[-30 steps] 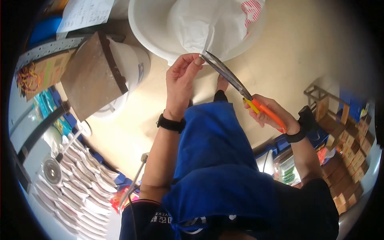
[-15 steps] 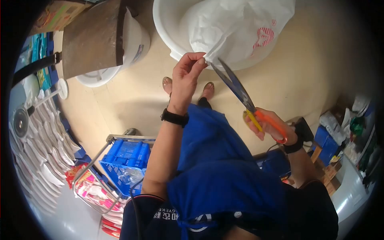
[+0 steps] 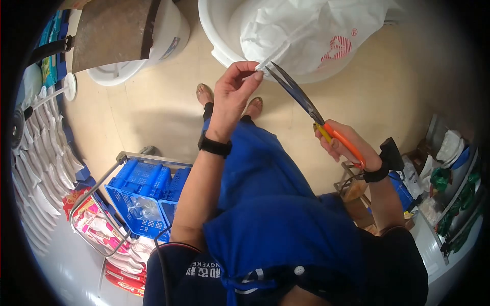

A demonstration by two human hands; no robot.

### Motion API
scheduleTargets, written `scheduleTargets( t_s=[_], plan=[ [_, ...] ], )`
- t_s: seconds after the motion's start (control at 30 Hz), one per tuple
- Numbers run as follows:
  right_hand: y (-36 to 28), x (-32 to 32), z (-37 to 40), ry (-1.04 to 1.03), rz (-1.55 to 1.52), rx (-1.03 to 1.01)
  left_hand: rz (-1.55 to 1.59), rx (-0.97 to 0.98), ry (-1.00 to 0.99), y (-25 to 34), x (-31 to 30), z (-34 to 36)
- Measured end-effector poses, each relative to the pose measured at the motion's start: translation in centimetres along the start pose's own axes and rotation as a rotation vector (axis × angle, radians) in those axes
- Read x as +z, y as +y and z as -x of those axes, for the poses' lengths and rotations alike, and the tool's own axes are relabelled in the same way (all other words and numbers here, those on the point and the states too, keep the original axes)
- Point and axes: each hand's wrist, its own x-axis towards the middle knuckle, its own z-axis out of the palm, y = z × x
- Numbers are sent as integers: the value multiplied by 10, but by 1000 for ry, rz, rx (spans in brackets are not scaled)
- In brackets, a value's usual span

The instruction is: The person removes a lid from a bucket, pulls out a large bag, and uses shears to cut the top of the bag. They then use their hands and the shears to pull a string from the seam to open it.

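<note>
My left hand (image 3: 236,94) pinches the narrow, folded edge of a white plastic sack (image 3: 286,31) between thumb and fingers. The sack lies in a large white tub (image 3: 218,51) and carries a red striped logo. In my right hand (image 3: 342,138) is a pair of large scissors (image 3: 296,92) with one orange and one yellow handle. Their long dark blades stand slightly apart, tips beside my left fingertips and right at the pinched sack edge.
Blue plastic crates (image 3: 138,191) sit on a metal-framed cart (image 3: 92,199) at lower left. White sacks (image 3: 43,158) are stacked along the left side. A brown board (image 3: 112,33) covers part of another white tub (image 3: 171,33). Bags and boxes crowd the right.
The scissor blades have closed partway, their handles drawing together. The camera view has shifted slightly, and my left hand still pinches the sack edge.
</note>
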Motion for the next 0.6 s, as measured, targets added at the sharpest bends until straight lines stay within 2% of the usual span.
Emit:
scheduleTargets(
  t_s=[0.1, 0.2, 0.3, 0.4, 0.43, 0.6],
  plan=[
    [1, -4, 1, 28, 64, 41, -16, 5, 17, -3, 3, 0],
    [-4, -10, 0, 48, -56, 175, 12, 4, 28, -7, 1, -4],
    [-11, -16, 1, 46, 175, 141, 14, 4, 31, -8, -1, -3],
    [-25, -17, 3, 93, 160, 156, 2, -11, 45, -5, 0, -2],
    [-19, -20, 3, 95, 273, -18, 1, -19, 52, -5, 0, -1],
    [-24, -18, 5, 122, 320, 46, 41, -34, 62, -9, -2, 0]
  ],
)
